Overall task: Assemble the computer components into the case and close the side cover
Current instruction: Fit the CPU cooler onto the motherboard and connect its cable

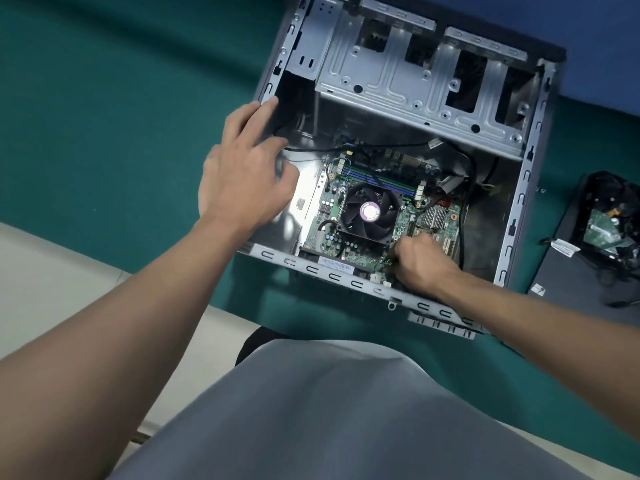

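Working at the near corner of the motherboard (pixel 332 245), the right hand (pixel 420 263) curls its fingers; whether they hold anything cannot be told. The left hand (pixel 242 174), fingers spread and empty, steadies the open case (pixel 332 276) on the tabletop (pixel 121 133). Recommend square, gentle pressure, cables (pixel 381 146) clear.

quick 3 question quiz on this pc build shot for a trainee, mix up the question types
1. True or false: the case is already closed up.
2. Where is the right hand working? A) at the near edge of the motherboard B) up in the drive cage C) outside the case
3. Fill in: the mat under the case is ____ in colour.

Key: 1 false; 2 A; 3 green
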Tool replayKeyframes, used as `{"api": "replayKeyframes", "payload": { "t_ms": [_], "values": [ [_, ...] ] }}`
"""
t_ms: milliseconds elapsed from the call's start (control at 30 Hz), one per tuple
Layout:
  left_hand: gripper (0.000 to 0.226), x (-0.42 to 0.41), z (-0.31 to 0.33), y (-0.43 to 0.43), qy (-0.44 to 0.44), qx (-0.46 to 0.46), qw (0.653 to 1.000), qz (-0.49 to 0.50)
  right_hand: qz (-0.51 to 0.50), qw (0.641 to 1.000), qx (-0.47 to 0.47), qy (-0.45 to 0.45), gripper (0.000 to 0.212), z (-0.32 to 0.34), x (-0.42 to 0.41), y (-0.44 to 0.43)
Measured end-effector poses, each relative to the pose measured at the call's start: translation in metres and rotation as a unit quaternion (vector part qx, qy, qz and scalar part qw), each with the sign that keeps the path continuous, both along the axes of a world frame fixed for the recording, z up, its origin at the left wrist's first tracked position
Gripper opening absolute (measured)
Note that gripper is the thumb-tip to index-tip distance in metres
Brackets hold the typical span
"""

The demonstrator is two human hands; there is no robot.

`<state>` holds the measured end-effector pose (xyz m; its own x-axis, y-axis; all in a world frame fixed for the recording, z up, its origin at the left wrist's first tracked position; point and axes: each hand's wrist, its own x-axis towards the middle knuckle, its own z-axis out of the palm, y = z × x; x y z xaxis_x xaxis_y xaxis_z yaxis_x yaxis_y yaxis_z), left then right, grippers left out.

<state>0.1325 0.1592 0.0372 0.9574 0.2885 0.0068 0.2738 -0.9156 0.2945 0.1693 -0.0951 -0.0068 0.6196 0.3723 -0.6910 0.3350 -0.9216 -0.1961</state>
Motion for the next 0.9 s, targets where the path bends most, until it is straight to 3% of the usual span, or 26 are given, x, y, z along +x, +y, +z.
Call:
{"api": "replayKeyframes", "payload": {
  "t_ms": [233,567,900],
  "values": [
    [0.031,0.001,0.000,0.000,0.008,0.002,1.000,-0.001,-0.054,0.998,0.019,0.010,0.010,-0.004,0.011,-0.006],
    [0.031,0.001,0.002,-0.001,0.005,-0.010,1.000,0.004,-0.125,0.990,0.046,0.049,0.016,-0.001,0.013,-0.003],
    [0.031,0.001,0.000,0.000,-0.001,-0.013,1.000,0.007,-0.097,0.993,0.032,0.055,0.013,-0.008,0.007,-0.004]
  ]
}}
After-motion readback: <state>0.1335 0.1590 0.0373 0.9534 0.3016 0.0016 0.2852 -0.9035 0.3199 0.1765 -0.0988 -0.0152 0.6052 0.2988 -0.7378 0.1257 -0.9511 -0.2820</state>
